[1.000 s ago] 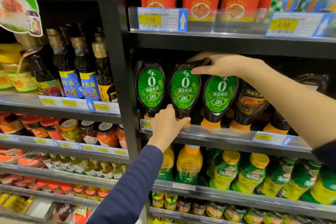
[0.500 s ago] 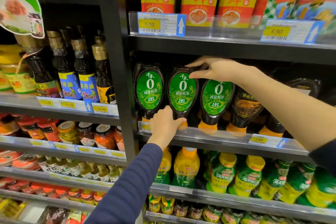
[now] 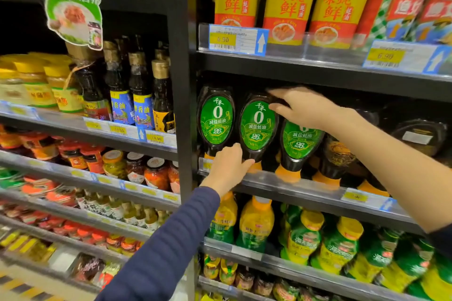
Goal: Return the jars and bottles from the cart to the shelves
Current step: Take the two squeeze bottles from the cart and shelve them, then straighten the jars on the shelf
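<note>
Three dark squeeze bottles with green oval labels stand cap-down on the middle shelf (image 3: 305,187). My left hand (image 3: 228,166) grips the lower neck of the middle bottle (image 3: 256,127), just above its orange cap. My right hand (image 3: 303,107) holds the same bottle's top, with the fingers over the top and the thumb on the front. A left bottle (image 3: 216,120) and a right bottle (image 3: 299,142) stand close on either side. My right wrist hides the top of the right bottle's label.
Darker brown squeeze bottles (image 3: 338,156) stand to the right on the same shelf. Yellow-and-red bottles (image 3: 288,5) fill the shelf above, and green bottles (image 3: 303,237) the shelf below. A black upright (image 3: 182,80) separates the left bay of sesame oil bottles (image 3: 141,95) and jars.
Both hands stay on the middle green-label bottle, which has not visibly moved. Only the view has shifted a little.
</note>
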Tool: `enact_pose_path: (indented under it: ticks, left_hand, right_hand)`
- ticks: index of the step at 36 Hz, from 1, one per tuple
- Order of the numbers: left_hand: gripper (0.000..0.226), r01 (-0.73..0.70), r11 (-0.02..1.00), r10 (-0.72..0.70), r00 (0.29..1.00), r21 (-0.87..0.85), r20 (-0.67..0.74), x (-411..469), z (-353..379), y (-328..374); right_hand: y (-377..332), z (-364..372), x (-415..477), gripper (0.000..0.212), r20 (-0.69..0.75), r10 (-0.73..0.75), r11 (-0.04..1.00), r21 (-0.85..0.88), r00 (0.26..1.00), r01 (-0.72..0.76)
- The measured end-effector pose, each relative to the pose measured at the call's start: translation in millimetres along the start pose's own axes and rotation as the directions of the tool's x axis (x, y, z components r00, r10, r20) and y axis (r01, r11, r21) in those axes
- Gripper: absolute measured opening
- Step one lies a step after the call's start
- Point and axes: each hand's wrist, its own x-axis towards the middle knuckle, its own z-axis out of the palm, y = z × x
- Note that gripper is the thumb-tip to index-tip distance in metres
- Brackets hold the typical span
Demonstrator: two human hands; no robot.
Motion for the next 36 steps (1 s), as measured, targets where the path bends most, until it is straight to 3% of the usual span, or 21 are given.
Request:
enact_pose_path:
  ticks: [4,8,15,24,33,36]
  left_hand:
    - [0.060,-0.050,0.997,0.056,0.991,-0.052,0.118,-15,-13,-6]
    - [0.057,-0.163,0.982,0.181,0.960,-0.099,0.215,-39,-32,-18]
    - [0.052,-0.241,0.970,0.242,0.938,-0.036,0.248,-80,-75,-69]
    - [0.057,-0.166,0.972,0.111,0.949,0.169,0.294,-165,-154,-188]
    - [0.063,-0.021,0.944,-0.072,0.961,0.330,0.265,-253,-246,-304]
    - [0.065,0.028,0.937,-0.122,0.961,0.348,0.250,-268,-271,-332]
  right_hand:
    - [-8,4,-11,0.058,-0.037,-0.003,0.998,-0.070,0.999,0.000]
    - [-17,5,-29,0.063,-0.103,0.008,0.992,-0.123,0.995,-0.021]
    - [-44,24,-59,0.072,-0.103,0.037,0.959,-0.277,0.994,-0.064]
    - [-161,59,-91,0.080,0.142,0.134,0.960,-0.264,0.981,-0.093]
    - [-308,82,-73,0.062,0.285,-0.028,0.992,-0.112,0.958,0.062]
    - [-351,82,-59,0.076,0.301,-0.101,0.989,-0.073,0.948,0.128]
